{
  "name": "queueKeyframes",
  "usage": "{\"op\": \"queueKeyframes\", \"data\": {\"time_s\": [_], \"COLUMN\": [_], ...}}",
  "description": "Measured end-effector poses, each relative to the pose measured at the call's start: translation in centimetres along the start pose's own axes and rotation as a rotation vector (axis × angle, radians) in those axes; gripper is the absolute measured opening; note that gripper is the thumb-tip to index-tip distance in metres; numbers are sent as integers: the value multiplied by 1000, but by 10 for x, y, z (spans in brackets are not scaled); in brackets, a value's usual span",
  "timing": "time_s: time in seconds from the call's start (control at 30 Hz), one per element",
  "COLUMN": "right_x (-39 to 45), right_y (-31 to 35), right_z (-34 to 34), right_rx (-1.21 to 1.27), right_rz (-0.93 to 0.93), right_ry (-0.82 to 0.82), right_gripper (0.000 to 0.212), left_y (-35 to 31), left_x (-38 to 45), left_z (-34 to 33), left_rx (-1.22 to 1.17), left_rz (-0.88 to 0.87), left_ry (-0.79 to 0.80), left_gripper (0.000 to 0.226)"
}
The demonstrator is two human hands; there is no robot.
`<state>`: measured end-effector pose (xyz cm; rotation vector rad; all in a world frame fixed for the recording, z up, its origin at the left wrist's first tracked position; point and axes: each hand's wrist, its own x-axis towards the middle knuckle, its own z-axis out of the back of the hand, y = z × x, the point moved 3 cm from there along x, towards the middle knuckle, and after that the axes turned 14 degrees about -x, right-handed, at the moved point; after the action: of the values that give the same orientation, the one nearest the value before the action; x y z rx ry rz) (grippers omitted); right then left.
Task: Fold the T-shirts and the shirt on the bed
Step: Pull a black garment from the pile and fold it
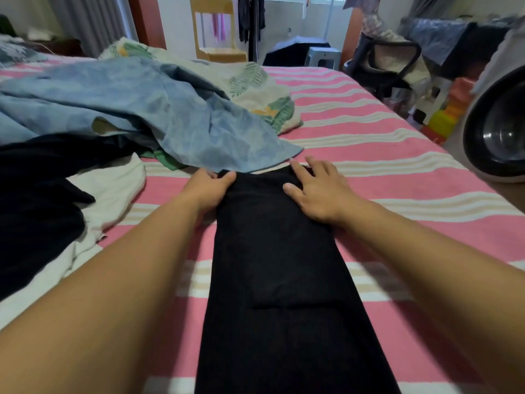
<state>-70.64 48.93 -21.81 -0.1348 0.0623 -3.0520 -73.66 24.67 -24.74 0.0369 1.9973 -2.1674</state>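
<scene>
Down the middle of the bed (369,143) lies a black T-shirt (278,265), folded long; the left hand (208,189) grips its far-left corner, the right hand (315,186) presses flat on it.

Dim indoor light, soft and even. Daylight enters through the window (287,12) at the far end; that area is washed out, pale. Shadows are weak: faint ones fall on the striped sheet (369,143) beside both forearms. The black garment (272,251) is underexposed, its folds barely readable. Wide-angle distortion bends the bed edges and stretches the forearms at the bottom corners. Background clutter is soft and slightly blurred; the centre is sharper. No glare except small highlights on the round dark object (500,132) at right.
</scene>
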Motion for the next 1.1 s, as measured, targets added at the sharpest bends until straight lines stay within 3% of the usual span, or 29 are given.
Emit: {"op": "queueKeyframes", "data": {"time_s": [0.07, 0.17, 0.27, 0.33, 0.43, 0.57, 0.67, 0.77, 0.83, 0.93, 0.97, 1.03, 1.1], "right_x": [4, 6, 3, 2, 9, 7, 13, 16, 22, 36, 33, 17, 14], "right_y": [-11, -16, -16, -21, -27, -22, -23, -17, -15, -25, -24, -15, -18], "right_z": [-22, -15, -8, -5, -14, -6, -3, -3, -6, -23, -21, -10, -13], "right_rx": [-5, 93, 148, 492, 947, 1069, 1082, 1019, 947, 959, 1007, 1069, 1058], "right_rz": [-90, -246, -326, -387, -346, -285, -311, -376, -425, -460, -457, -407, -345], "right_ry": [31, -67, -51, 73, 257, 275, 206, 161, 146, 163, 191, 235, 237], "right_gripper": [80, 88, 66, 63, 59, 20, 17, 15, 30, 83, 82, 49, 21], "left_y": [-2, -13, -25, -25, -19, -17, -13, -15, -20, -18, -15, -10, -4], "left_x": [5, 10, 5, 3, -11, -9, -11, -8, -1, 3, 3, 0, 1], "left_z": [1, 0, -2, -3, -2, 3, 1, -4, -5, -3, -2, -1, -2], "left_rx": [98, 194, 162, 13, -120, -155, -335, -357, -256, -282, -325, -288, -226], "left_rz": [-32, -31, 89, 145, 261, 197, 59, 69, 66, 128, 116, 51, -34], "left_ry": [-36, -58, -30, 18, 141, 181, 98, 2, -35, -2, 42, 129, 112], "left_gripper": [25, 20, 46, 59, 49, 20, 24, 19, 20, 75, 77, 63, 33]}}
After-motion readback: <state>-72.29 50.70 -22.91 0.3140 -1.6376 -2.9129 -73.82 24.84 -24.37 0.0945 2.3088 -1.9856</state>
